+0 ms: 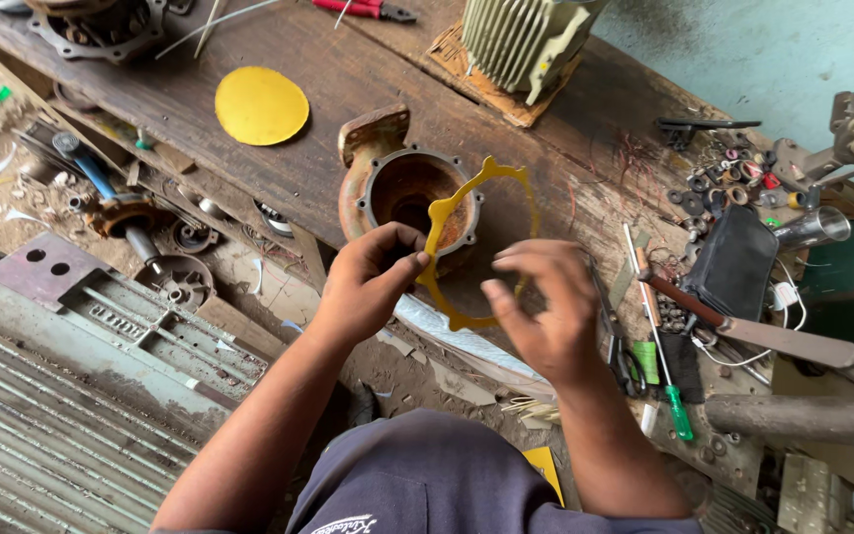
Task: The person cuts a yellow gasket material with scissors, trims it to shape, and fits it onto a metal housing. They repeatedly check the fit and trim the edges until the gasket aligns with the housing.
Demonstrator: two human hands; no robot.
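Note:
A thin yellow ring-shaped gasket [467, 203] with small lugs round its edge hangs between both hands above a wooden bench. My left hand [368, 282] pinches its left rim between thumb and fingers. My right hand [544, 307] holds the right side, fingers curled over the edge and blurred. Just behind the gasket sits a rusty round pump housing [397, 183] with a flanged port and bolt holes round its open mouth.
A yellow disc [261, 105] lies on the wooden bench [328, 69]. A finned motor body [521, 40] stands at the back. Scissors [620, 346], a green-handled screwdriver [666, 376], a hammer [743, 331] and several small rings [733, 183] lie at right. Metal parts lie on the ground at left.

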